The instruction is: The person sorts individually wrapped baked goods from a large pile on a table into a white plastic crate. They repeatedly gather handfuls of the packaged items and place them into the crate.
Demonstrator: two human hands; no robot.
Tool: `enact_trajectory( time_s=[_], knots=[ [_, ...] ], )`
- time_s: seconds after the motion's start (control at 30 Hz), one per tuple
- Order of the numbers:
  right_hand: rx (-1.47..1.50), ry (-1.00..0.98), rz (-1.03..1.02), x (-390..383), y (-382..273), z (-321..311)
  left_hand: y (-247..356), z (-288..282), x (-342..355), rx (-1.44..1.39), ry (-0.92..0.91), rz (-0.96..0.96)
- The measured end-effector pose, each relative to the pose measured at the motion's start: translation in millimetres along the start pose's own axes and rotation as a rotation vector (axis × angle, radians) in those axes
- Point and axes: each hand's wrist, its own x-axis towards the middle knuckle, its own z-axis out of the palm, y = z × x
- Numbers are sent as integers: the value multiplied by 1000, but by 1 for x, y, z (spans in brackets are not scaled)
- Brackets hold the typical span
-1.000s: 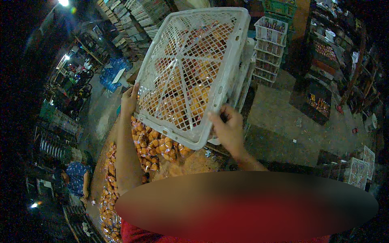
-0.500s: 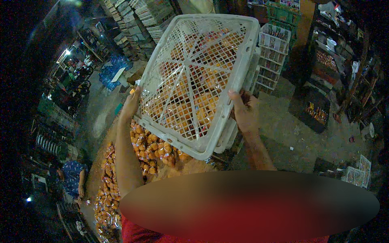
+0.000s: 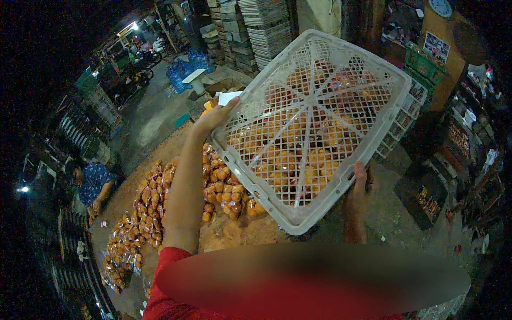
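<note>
A white plastic lattice crate (image 3: 296, 223) is tilted in front of me, held between both hands. My left hand (image 3: 216, 118) grips its left edge, while my right hand (image 3: 361, 178) has its thumb over the right rim, the other fingers mostly hidden. Through the mesh show many clear packs of round orange-brown baked balls (image 3: 277, 165); whether they lie inside this crate or below it, I cannot tell. More such packs (image 3: 152, 205) are heaped on the brown table (image 3: 226, 234), left of and below the crate.
A person in a blue patterned shirt (image 3: 95, 181) is at the table's far left side. Tall stacks of trays (image 3: 266, 32) stand at the back, near blue plastic bottles (image 3: 181, 72). Green crates (image 3: 426, 64) are back right; a dark tray (image 3: 424, 200) lies on the floor at right.
The crate and both hands now sit further right and lower in the picture. The surroundings have shifted right too, and more of the table heap shows. Both hands keep their hold.
</note>
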Motion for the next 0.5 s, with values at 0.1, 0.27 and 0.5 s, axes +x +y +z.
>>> enact_trajectory(
  time_s=[0.1,0.27,0.5],
  knots=[
    [-127,-22,4,3,-5,-4,18,6,25,22,61,14],
    [-112,-77,-37,2,0,-14,49,20,67,-60,138,144],
    [-271,-100,47,3,-17,-8,104,26,127,-2,127,180]
  ],
)
